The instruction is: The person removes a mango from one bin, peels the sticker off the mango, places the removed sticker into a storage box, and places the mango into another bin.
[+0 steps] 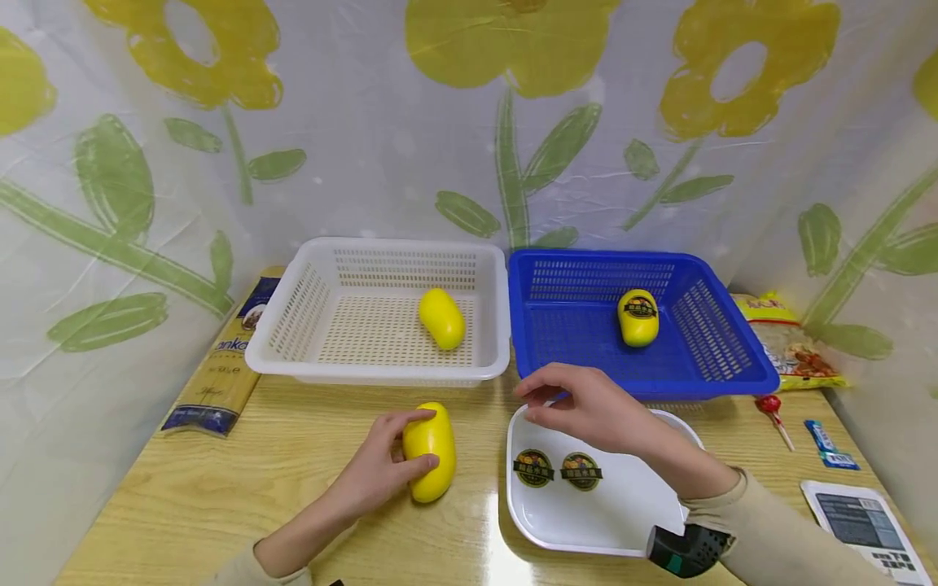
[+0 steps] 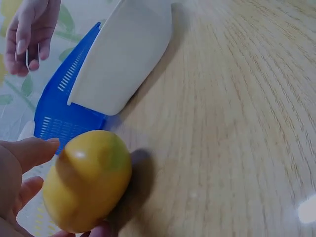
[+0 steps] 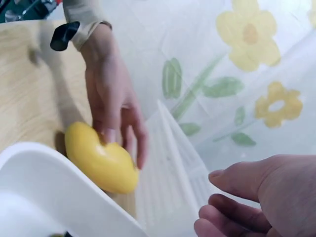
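Nearest me, at the lower right of the frame, is my beige sleeve (image 1: 784, 529), with a black device (image 1: 685, 549) at the wrist. Right of it lies a white gadget (image 1: 868, 521) with a grey screen. At lower centre, my left hand (image 1: 381, 456) pinches a yellow mango (image 1: 438, 439) between thumb and fingers, over the wooden counter (image 1: 344, 537); I can't tell whether the fruit touches it. To the right is a white tray (image 1: 630, 513) with two round dark stickers (image 1: 533, 469) in its left part. My right hand (image 1: 593, 411) hangs near the tray's far rim, fingers loosely bent, thumb apart from them, nothing in it. Toward the right edge are a blue packet (image 1: 828, 443) and a red lollipop (image 1: 769, 404). Farther off, a second mango (image 1: 442, 319) lies in the white basket (image 1: 377, 373), left of centre, and a stickered mango (image 1: 639, 330) in the blue basket (image 1: 645, 381) beside it. Behind everything hangs a flowered sheet (image 1: 366, 163).
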Tool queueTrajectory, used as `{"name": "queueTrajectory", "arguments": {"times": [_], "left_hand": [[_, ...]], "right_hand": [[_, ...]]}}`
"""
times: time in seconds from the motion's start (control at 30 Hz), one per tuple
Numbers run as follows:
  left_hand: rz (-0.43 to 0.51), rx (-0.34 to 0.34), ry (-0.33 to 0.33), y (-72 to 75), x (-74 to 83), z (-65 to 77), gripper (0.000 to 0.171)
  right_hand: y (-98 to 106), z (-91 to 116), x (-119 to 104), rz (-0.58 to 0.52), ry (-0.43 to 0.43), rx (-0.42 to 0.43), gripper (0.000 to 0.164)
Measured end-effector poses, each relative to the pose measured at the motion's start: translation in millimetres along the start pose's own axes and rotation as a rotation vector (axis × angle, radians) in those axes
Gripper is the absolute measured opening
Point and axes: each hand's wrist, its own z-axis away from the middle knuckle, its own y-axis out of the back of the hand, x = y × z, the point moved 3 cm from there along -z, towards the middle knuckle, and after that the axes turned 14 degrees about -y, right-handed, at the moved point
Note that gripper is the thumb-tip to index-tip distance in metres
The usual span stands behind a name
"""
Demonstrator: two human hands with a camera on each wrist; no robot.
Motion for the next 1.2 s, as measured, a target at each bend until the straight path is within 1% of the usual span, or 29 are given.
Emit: {"name": "queueTrajectory", "arguments": {"times": [0.07, 0.13, 0.17, 0.23, 0.3, 0.33, 0.37, 0.4, 0.43, 0.5, 0.53, 0.57, 0.6, 0.63, 0.67, 0.73, 0.77, 0.8, 0.87, 0.93, 1.0, 1.03, 1.13, 1.2], "left_hand": [[-0.022, -0.002, -0.007, 4.9, 4.8, 0.5, 0.051], [-0.072, -0.026, -0.051, 14.0, 11.9, -0.3, 0.048], [-0.104, -0.041, -0.087, 20.2, 16.6, -0.6, 0.046], [-0.178, -0.055, -0.189, 35.8, 27.6, -2.6, 0.041], [-0.272, -0.041, -0.295, 55.9, 39.3, -4.7, 0.036], [-0.319, -0.016, -0.341, 67.4, 45.1, -5.9, 0.034], [-0.370, 0.023, -0.384, 79.6, 49.8, -7.7, 0.032], [-0.414, 0.073, -0.430, 92.9, 52.9, -10.2, 0.030], [-0.464, 0.129, -0.463, 107.3, 54.3, -13.2, 0.028], [-0.531, 0.240, -0.471, 138.4, 49.5, -19.4, 0.028], [-0.550, 0.286, -0.452, 154.0, 43.7, -22.8, 0.029], [-0.552, 0.315, -0.408, 169.1, 35.7, -25.8, 0.033], [-0.528, 0.325, -0.354, 183.4, 26.3, -28.2, 0.038], [-0.490, 0.316, -0.283, 196.1, 16.1, -30.1, 0.044], [-0.446, 0.293, -0.210, 206.8, 5.2, -30.7, 0.050], [-0.358, 0.231, -0.092, 221.8, -15.3, -30.5, 0.060], [-0.305, 0.198, -0.056, 226.6, -24.4, -29.7, 0.062], [-0.236, 0.173, -0.046, 229.6, -32.5, -29.3, 0.061], [-0.072, 0.144, -0.062, 232.2, -45.8, -27.8, 0.053], [0.087, 0.139, -0.100, 231.7, -54.5, -27.1, 0.044], [0.211, 0.140, -0.130, 230.1, -58.7, -27.4, 0.041], [0.247, 0.140, -0.136, 229.3, -59.5, -27.6, 0.040], [0.272, 0.143, -0.132, 227.2, -60.0, -29.6, 0.040], [0.280, 0.144, -0.125, 226.0, -60.1, -30.8, 0.040]], "right_hand": [[-5.9, -6.5, -0.7, -0.016, 0.001, -0.002, 0.022], [-11.3, -11.9, -0.5, -0.031, -0.005, -0.008, 0.022], [-13.9, -14.3, -0.3, -0.045, -0.016, -0.013, 0.023], [-19.4, -18.5, 0.2, -0.082, -0.038, -0.029, 0.025], [-25.2, -22.0, 0.0, -0.112, -0.064, -0.050, 0.027], [-28.3, -23.8, -0.2, -0.127, -0.076, -0.059, 0.028], [-31.4, -25.6, -0.5, -0.141, -0.087, -0.068, 0.030], [-34.3, -27.2, -1.1, -0.149, -0.092, -0.075, 0.031], [-37.2, -28.9, -1.7, -0.152, -0.097, -0.077, 0.032], [-43.4, -32.4, -3.2, -0.151, -0.105, -0.085, 0.033], [-46.3, -34.2, -4.0, -0.150, -0.109, -0.092, 0.034], [-49.3, -35.9, -5.0, -0.152, -0.114, -0.099, 0.034], [-52.2, -37.7, -6.2, -0.152, -0.114, -0.108, 0.035], [-55.0, -39.5, -6.9, -0.152, -0.115, -0.116, 0.035], [-57.6, -41.4, -7.8, -0.148, -0.116, -0.124, 0.035], [-62.5, -45.0, -9.3, -0.148, -0.110, -0.144, 0.036], [-64.6, -46.7, -10.2, -0.146, -0.107, -0.152, 0.037], [-66.9, -48.4, -10.7, -0.145, -0.104, -0.163, 0.038], [-71.8, -51.9, -10.8, -0.126, -0.106, -0.188, 0.040], [-76.6, -54.9, -10.6, -0.105, -0.110, -0.217, 0.043], [-80.8, -58.1, -11.0, -0.083, -0.104, -0.241, 0.044], [-82.9, -59.9, -11.0, -0.074, -0.099, -0.250, 0.044], [-90.1, -67.5, -10.9, -0.056, -0.100, -0.264, 0.043], [-95.1, -72.6, -10.5, -0.024, -0.109, -0.262, 0.041]]}}
